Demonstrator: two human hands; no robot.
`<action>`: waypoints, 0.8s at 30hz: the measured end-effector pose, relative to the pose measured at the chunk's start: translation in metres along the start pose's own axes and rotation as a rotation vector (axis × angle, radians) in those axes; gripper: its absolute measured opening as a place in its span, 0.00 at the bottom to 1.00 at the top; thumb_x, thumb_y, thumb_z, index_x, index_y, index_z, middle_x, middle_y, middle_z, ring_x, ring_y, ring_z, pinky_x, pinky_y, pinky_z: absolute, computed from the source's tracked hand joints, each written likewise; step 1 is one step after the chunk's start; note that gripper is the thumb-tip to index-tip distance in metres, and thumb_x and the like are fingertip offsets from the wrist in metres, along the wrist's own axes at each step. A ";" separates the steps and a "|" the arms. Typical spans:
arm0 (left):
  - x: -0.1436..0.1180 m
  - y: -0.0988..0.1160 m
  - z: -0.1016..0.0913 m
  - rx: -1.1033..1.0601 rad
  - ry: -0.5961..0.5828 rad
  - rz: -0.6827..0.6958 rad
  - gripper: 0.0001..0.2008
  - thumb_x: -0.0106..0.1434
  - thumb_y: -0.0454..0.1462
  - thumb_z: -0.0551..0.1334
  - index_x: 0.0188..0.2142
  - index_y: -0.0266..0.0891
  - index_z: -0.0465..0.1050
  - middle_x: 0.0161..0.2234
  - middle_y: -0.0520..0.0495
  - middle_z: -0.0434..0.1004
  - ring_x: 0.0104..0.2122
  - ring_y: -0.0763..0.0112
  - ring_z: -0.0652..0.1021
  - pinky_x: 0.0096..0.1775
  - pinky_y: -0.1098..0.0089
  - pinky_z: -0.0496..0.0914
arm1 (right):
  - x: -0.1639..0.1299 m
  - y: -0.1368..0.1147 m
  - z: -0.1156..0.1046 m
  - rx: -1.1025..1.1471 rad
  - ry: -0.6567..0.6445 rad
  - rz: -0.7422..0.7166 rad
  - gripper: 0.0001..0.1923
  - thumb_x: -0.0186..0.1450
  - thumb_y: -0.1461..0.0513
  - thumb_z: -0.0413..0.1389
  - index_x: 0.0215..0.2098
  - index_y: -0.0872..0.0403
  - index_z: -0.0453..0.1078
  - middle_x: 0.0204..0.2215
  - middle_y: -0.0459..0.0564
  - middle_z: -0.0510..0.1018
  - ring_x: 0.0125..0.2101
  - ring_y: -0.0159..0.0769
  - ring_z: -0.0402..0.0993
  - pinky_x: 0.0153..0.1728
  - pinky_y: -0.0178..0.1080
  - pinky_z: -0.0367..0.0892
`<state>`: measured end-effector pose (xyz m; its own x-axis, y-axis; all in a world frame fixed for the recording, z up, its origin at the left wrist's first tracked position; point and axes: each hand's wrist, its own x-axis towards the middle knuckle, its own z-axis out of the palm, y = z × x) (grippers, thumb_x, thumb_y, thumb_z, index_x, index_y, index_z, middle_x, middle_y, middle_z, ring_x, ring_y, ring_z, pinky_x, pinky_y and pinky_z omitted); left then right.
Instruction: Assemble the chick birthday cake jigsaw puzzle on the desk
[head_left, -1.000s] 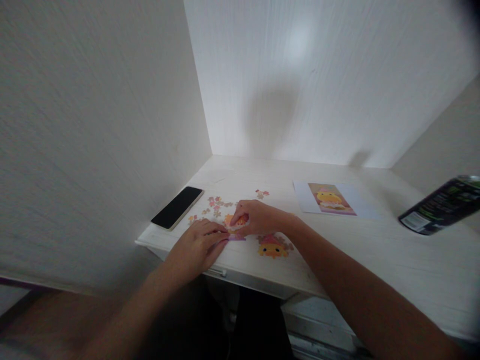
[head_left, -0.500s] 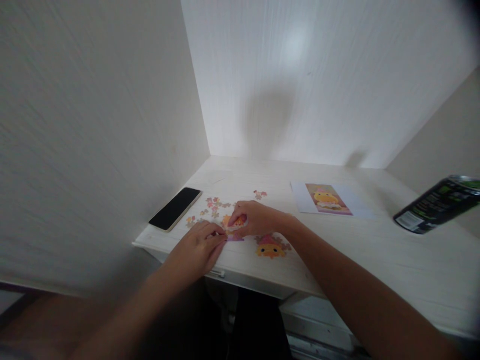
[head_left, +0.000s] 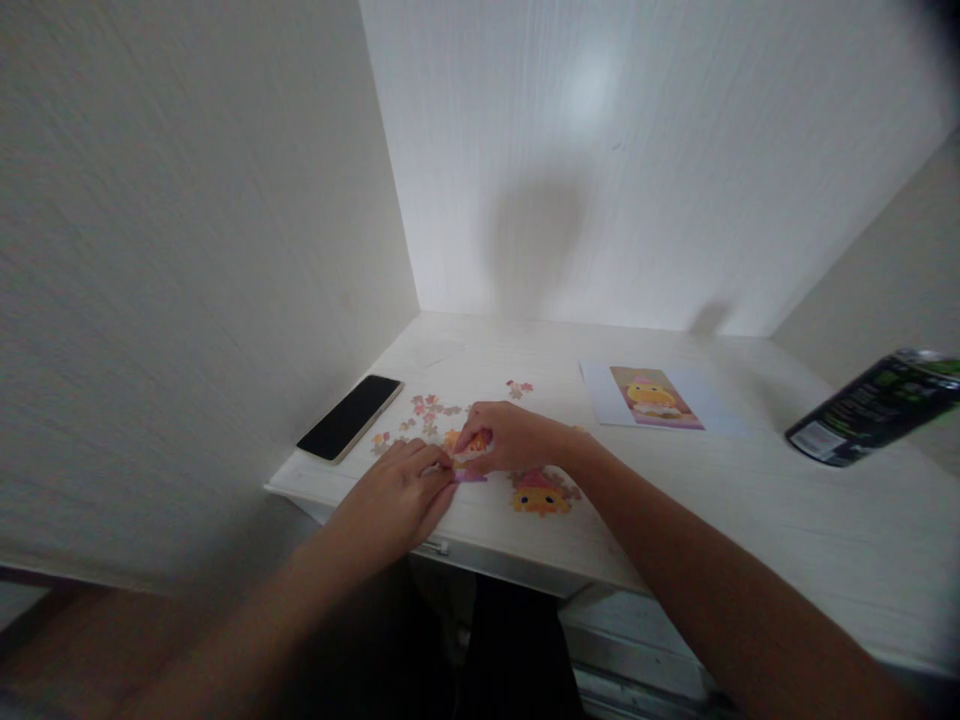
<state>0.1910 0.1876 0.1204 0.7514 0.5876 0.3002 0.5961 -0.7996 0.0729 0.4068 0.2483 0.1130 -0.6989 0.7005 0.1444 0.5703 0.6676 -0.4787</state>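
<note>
My right hand (head_left: 506,438) pinches a small orange puzzle piece (head_left: 471,444) between thumb and fingers, low over the white desk (head_left: 675,480). My left hand (head_left: 401,492) lies flat beside it, fingertips pressing on a joined pink and orange puzzle patch (head_left: 466,474). A finished cluster showing a yellow duck face (head_left: 538,494) lies just right of both hands. Several loose pink and orange pieces (head_left: 429,408) are scattered behind the hands, with a few more pieces (head_left: 519,387) farther back.
A black phone (head_left: 349,416) lies at the desk's left edge. A reference picture of the duck (head_left: 654,396) rests on white paper at the back right. A dark can (head_left: 870,408) stands at the far right. White walls enclose the desk on left and back.
My right thumb and fingers have closed further over the orange piece, bringing it closer to my left fingertips. The view has shifted slightly.
</note>
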 end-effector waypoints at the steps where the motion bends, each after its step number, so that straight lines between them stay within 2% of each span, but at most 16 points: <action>1: -0.002 -0.003 -0.002 -0.016 0.008 -0.007 0.11 0.67 0.35 0.55 0.43 0.39 0.76 0.43 0.40 0.76 0.42 0.60 0.76 0.47 0.56 0.70 | 0.000 -0.001 0.000 0.009 0.002 0.016 0.15 0.56 0.53 0.63 0.39 0.51 0.79 0.36 0.50 0.80 0.36 0.36 0.72 0.38 0.36 0.63; 5: -0.021 -0.022 -0.012 -0.109 0.072 -0.150 0.12 0.65 0.37 0.57 0.47 0.40 0.74 0.44 0.42 0.77 0.46 0.60 0.76 0.50 0.58 0.70 | -0.001 -0.002 -0.001 0.040 -0.001 0.011 0.18 0.57 0.50 0.62 0.39 0.51 0.79 0.37 0.51 0.80 0.35 0.36 0.72 0.37 0.36 0.63; 7: -0.032 -0.031 -0.016 -0.161 0.085 -0.249 0.12 0.64 0.40 0.60 0.46 0.41 0.74 0.44 0.44 0.79 0.45 0.61 0.77 0.48 0.60 0.72 | -0.001 -0.001 -0.001 0.041 -0.004 0.000 0.18 0.57 0.49 0.62 0.40 0.51 0.79 0.38 0.51 0.79 0.36 0.36 0.72 0.38 0.37 0.63; 10: -0.040 -0.038 -0.016 -0.240 0.062 -0.299 0.11 0.63 0.42 0.62 0.44 0.43 0.76 0.42 0.47 0.80 0.41 0.64 0.79 0.43 0.65 0.73 | -0.001 -0.001 -0.001 0.046 -0.006 -0.002 0.19 0.57 0.47 0.61 0.38 0.50 0.79 0.37 0.51 0.79 0.36 0.36 0.72 0.39 0.37 0.63; 15: -0.037 -0.036 -0.010 -0.327 0.018 -0.299 0.08 0.64 0.39 0.60 0.40 0.42 0.77 0.37 0.48 0.80 0.35 0.68 0.78 0.37 0.69 0.72 | -0.002 -0.004 -0.002 0.048 0.000 0.017 0.20 0.56 0.46 0.61 0.37 0.51 0.79 0.37 0.51 0.78 0.36 0.36 0.72 0.39 0.37 0.64; 19: -0.031 -0.032 -0.007 -0.355 0.061 -0.230 0.07 0.66 0.38 0.59 0.40 0.41 0.75 0.39 0.47 0.79 0.40 0.68 0.77 0.43 0.68 0.71 | -0.001 -0.002 -0.002 0.039 -0.012 -0.005 0.20 0.56 0.48 0.62 0.39 0.52 0.78 0.38 0.52 0.78 0.37 0.37 0.72 0.40 0.37 0.64; 24: -0.022 -0.025 0.004 -0.347 0.099 -0.134 0.08 0.67 0.36 0.57 0.39 0.40 0.75 0.39 0.47 0.79 0.41 0.68 0.77 0.45 0.67 0.71 | -0.001 0.000 -0.001 0.026 -0.015 0.004 0.17 0.57 0.52 0.62 0.40 0.52 0.78 0.38 0.52 0.79 0.37 0.37 0.72 0.40 0.37 0.64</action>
<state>0.1603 0.1952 0.1085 0.6322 0.6887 0.3550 0.5435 -0.7207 0.4303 0.4085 0.2477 0.1138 -0.7032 0.6991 0.1296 0.5619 0.6581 -0.5012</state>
